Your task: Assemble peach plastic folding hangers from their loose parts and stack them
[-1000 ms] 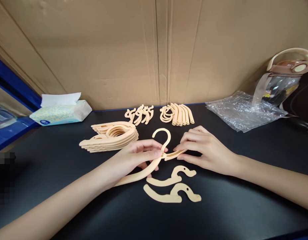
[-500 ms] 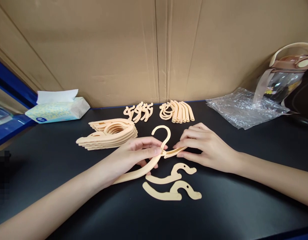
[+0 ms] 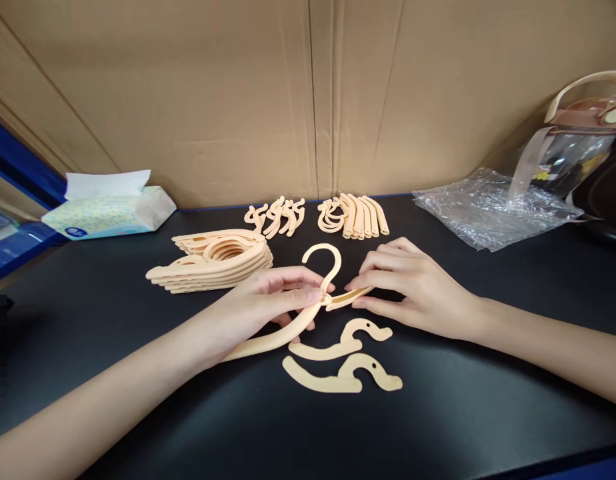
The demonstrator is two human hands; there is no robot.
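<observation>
A cream plastic hanger (image 3: 278,339) is held between both hands, its curved hook standing up at the centre. My left hand (image 3: 283,297) pinches it at the joint below the hook, and one long arm of it runs under my left palm. The fingers of my right hand (image 3: 403,283) are closed on the short right arm of the hanger. Two flat curved pieces, an upper one (image 3: 325,351) and a lower one (image 3: 323,383), lie side by side on the black table (image 3: 308,440) just below the hands.
Folded hangers (image 3: 213,267) are stacked at the left. Small hook pieces (image 3: 278,217) and curved arm pieces (image 3: 363,217) lie at the back. A tissue pack (image 3: 111,212) sits back left; crinkled clear plastic (image 3: 488,210) and a bottle (image 3: 573,157) are at the right.
The whole view has shifted slightly, with things sitting a little higher in the picture. Both hands keep their hold on the hanger, almost unchanged.
</observation>
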